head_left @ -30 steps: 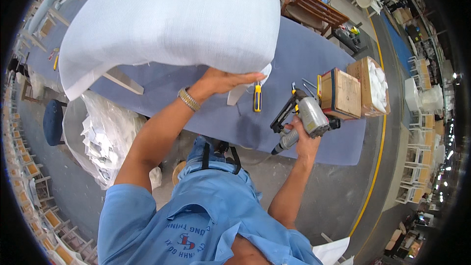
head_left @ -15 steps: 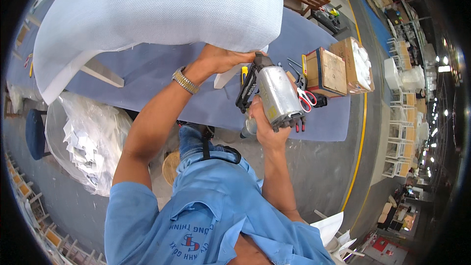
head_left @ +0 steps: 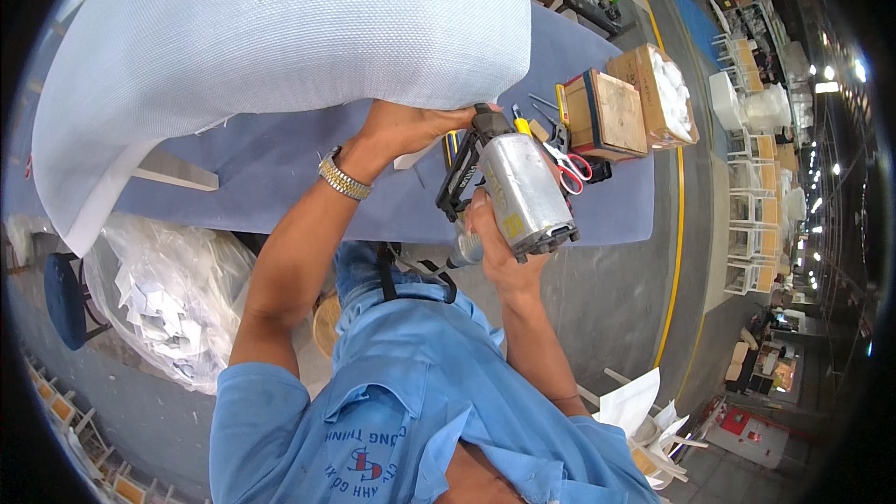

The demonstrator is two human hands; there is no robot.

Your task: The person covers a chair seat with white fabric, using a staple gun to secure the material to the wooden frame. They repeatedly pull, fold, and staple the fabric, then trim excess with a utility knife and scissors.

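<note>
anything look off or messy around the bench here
Nothing looks damaged or spilled. The left hand grips the edge of the white upholstered piece, the right hand holds the staple gun at it. Red-handled scissors lie by the wooden boxes.

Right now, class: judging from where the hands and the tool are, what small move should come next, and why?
Probably press the staple gun nose against the lower edge of the white fabric-covered cushion. The left hand grips that edge, and the right hand holds the gun with its nose just beside those fingers, so keep it away from them.
</note>
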